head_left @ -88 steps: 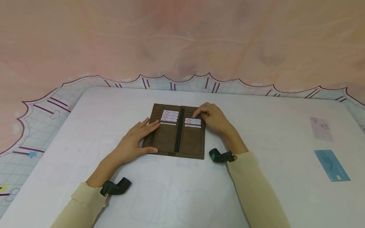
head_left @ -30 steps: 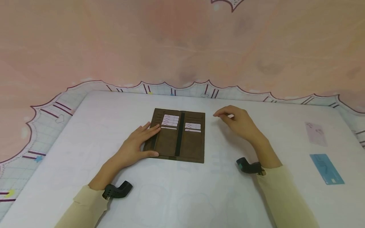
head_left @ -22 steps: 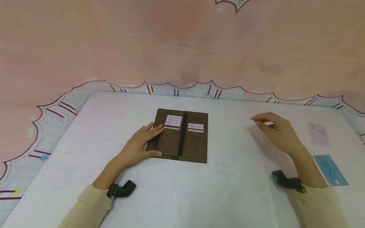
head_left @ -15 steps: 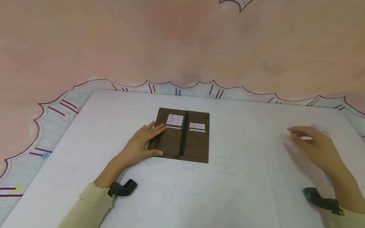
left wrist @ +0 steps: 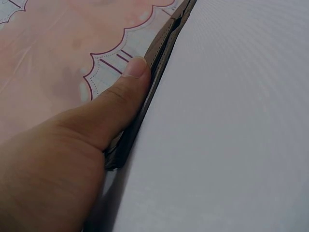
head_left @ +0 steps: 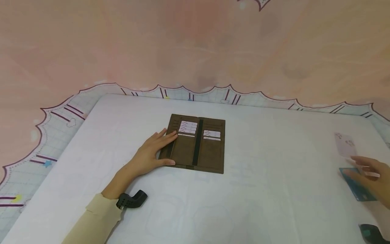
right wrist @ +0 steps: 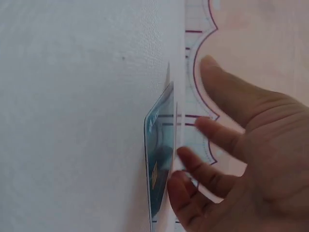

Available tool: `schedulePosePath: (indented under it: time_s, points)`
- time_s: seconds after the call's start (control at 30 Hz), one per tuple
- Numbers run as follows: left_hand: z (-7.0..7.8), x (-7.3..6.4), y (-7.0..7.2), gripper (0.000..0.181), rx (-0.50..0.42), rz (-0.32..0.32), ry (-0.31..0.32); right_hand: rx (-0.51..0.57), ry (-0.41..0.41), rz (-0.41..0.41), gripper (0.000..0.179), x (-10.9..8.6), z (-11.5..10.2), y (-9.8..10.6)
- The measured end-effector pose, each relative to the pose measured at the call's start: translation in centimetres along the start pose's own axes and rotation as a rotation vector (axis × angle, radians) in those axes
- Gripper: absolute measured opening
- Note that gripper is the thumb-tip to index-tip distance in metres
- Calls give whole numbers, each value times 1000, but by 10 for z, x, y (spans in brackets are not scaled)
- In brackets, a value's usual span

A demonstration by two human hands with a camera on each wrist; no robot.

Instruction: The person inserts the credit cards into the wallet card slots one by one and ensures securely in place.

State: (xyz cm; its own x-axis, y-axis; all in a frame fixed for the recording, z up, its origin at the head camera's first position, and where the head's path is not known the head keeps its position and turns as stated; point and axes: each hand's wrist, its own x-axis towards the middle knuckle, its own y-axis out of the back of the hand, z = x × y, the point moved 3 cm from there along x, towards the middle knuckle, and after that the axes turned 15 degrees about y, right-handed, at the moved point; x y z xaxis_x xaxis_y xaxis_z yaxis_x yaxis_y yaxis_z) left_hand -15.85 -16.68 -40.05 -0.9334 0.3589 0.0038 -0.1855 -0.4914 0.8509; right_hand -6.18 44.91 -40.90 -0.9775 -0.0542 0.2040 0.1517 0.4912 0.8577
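A brown bifold wallet [head_left: 211, 154] lies spread on the white table, with white cards [head_left: 187, 127] showing in its left slots and more cards [head_left: 212, 133] in the right ones. My left hand [head_left: 144, 157] rests on the wallet's left side, fingers straight; the left wrist view shows its thumb [left wrist: 120, 94] along the lower edge. At the far right, my right hand [head_left: 376, 181] hovers over a blue chip card [head_left: 362, 195], hiding part of it. The right wrist view shows the thumb and fingers spread, apart from the card.
A pale pink card [head_left: 345, 144] lies just beyond the blue card. White sheeting covers the table [head_left: 274, 169], and a scalloped patterned border [head_left: 210, 95] runs along its far edge before a pinkish cloth [head_left: 195, 44].
My right hand has left the wallet's right slots and travelled right and nearer, to above the blue card, its fingers spreading. The left hand stays on the wallet. The view has shifted slightly.
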Motion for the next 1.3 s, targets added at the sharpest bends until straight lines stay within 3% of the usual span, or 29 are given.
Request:
schedulePosePath:
  time_s: [0.23, 0.33, 0.6, 0.77, 1.0, 1.3]
  points:
    - [1, 0, 2, 87, 11, -16, 23, -87, -134, -132, 91, 0, -4, -1]
    - [1, -1, 3, 87, 15, -13, 27, -88, -153, -167, 95, 1, -7, -2]
    - [2, -1, 3, 88, 10, -21, 28, -12, -186, -117, 85, -4, -1, -8]
    - [2, -1, 2, 88, 7, -19, 33, -21, -142, -110, 80, -2, -2, -7]
    - [1, -1, -1, 87, 0, -14, 20, -75, -166, -268, 98, -3, 5, 2]
    - [1, 0, 1, 88, 12, -16, 13, -40, -113, -247, 79, -4, 9, -3]
